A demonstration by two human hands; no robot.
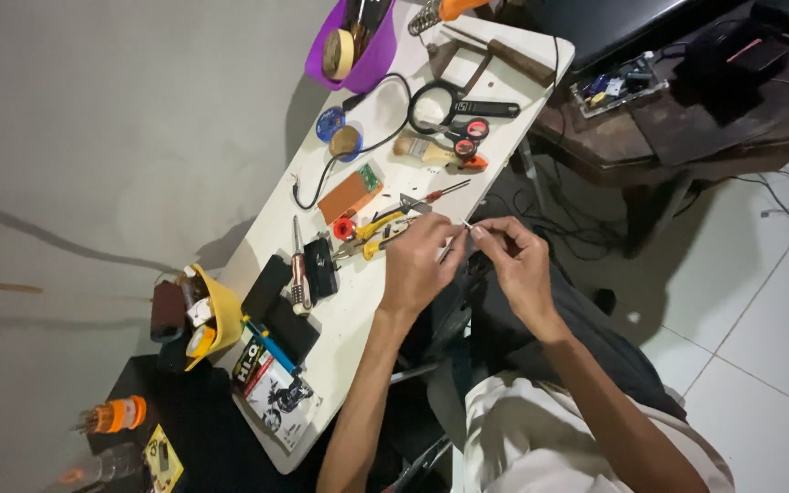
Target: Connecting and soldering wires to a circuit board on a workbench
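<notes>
At the right edge of the white table [358,310], our two hands meet, half over the tabletop and half over our lap. Our left hand [417,265] is curled, fingertips pinched on a thin pale wire [450,245]; our right hand [518,260] pinches the wire's far end between thumb and forefinger, so the wire spans the small gap between them. Just left of the left hand lie yellow-handled pliers [378,228] and a red-handled screwdriver [436,194].

Open room is scarce: the table is narrow and crowded along its length, with a bare strip only near our left forearm. It stands against a plain grey wall [93,137]; to the right is white tiled floor [760,319] and a dark wooden bench [668,119] with cables beneath.

At the near end a printed box [271,388], white and black with a dark picture, overhangs the table's corner. An orange flat pack [349,194] lies mid-table, a purple tub [367,50] at the far end, a yellow tub [216,315] at the left edge.
</notes>
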